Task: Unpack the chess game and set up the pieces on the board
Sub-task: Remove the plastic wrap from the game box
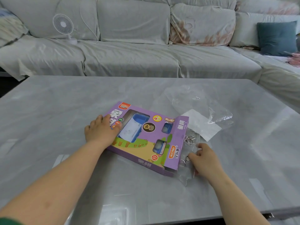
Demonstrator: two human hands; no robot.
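under both my hands lay the grey table (56, 111), and on it the purple chess box (142, 148), still packed, a blue tray (139, 120) showing through its window. my left hand (101, 131) pressed flat, fingers straight, on the box's left end. the end flap (182, 127) looked open just left of my right hand (205, 159), which lay curled over a clear bag (188, 177) of metal rings (189, 140); whether it pinched anything i could not tell. i judged only the opening begun; board and pieces all remained.
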